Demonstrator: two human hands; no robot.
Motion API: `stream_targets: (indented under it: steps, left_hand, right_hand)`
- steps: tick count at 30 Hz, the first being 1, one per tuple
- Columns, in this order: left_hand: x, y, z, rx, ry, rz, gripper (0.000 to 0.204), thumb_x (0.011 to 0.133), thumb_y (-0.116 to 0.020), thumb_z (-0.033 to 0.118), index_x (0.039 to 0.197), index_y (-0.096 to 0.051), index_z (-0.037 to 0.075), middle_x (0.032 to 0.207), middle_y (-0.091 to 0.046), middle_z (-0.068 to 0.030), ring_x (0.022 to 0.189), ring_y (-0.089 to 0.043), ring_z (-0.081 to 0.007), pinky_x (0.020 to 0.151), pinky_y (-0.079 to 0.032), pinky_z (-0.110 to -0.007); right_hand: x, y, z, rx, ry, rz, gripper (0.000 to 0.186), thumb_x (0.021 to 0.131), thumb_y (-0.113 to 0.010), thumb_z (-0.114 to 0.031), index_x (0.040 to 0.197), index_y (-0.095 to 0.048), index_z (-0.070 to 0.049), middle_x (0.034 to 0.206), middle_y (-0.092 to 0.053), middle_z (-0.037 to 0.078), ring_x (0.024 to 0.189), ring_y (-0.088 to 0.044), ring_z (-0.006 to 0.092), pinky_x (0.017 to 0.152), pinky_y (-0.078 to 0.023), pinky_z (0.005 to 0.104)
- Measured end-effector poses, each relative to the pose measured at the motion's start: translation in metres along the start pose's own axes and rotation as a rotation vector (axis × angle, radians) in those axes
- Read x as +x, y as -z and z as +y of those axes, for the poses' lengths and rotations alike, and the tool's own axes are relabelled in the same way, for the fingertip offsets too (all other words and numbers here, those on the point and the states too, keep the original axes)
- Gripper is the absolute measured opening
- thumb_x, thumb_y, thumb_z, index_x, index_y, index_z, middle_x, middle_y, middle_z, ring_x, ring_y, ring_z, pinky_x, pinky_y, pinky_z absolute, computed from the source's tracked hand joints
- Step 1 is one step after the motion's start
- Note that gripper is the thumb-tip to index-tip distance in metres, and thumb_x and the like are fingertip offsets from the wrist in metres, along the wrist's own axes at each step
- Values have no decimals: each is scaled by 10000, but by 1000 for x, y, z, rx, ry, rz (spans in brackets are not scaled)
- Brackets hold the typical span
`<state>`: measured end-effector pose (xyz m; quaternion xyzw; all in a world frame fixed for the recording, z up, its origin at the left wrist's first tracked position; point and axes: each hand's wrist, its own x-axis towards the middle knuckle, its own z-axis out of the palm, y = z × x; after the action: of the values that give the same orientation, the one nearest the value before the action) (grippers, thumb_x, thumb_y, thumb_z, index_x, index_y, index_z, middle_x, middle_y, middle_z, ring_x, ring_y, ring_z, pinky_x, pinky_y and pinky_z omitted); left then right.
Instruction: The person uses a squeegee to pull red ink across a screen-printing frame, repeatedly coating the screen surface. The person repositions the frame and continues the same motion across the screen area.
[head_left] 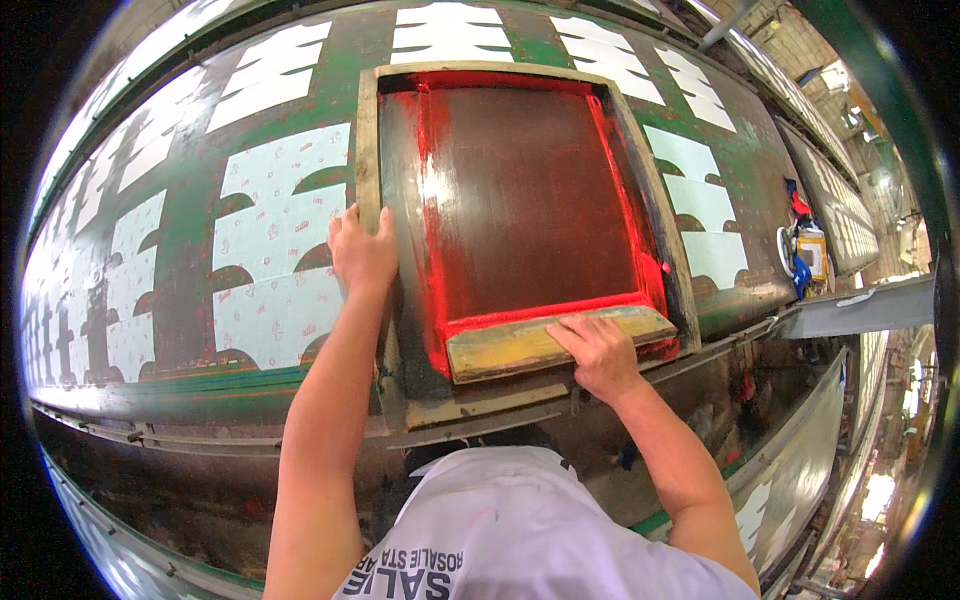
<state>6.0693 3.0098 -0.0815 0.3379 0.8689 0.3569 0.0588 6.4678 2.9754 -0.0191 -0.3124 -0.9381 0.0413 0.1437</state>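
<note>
A wooden-framed printing screen (540, 190) lies flat on the long table, its dark mesh edged with wet red ink (432, 250). My left hand (362, 250) grips the left rail of the frame (368, 150), fingers on its outer side and thumb over the wood. Near the frame's close end, a wide wooden squeegee (510, 345) rests across the mesh along a thick line of red ink. My right hand (597, 355) is closed on the squeegee's upper edge, right of its middle. The squeegee's blade is hidden.
Pale cut fabric pieces lie in rows on the green and brown table; those at left (280, 240) carry small red prints, while those at right (700, 215) look plain. A metal rail (250, 425) runs along the near edge. A yellow-and-white container (812, 255) stands at the right.
</note>
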Motion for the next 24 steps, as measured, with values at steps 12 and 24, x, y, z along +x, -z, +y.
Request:
stream_targets:
  steps: [12,24]
  left_hand:
    - [-1,-6,-3,-27,-35,70,527,1053,-787,364,1398,-706,-25,1303,-688,-224,1244,-662,-417,1084,-533,-506]
    - [-3,-7,5,0,14,113,389,1051,-795,213,1387,-759,18,1196,-729,-158,1083,-712,-295,973,-573,-414]
  right_hand:
    - [203,-56,141,-40,131,92,425,845,-674,44,1208,-809,-131,1059,-773,106,982,-761,352,882,-608,490]
    - [414,-91,255,-203,23,-36,414,979,-635,-29,1283,-832,-231,1115,-816,125,1087,-812,329,970,-670,490]
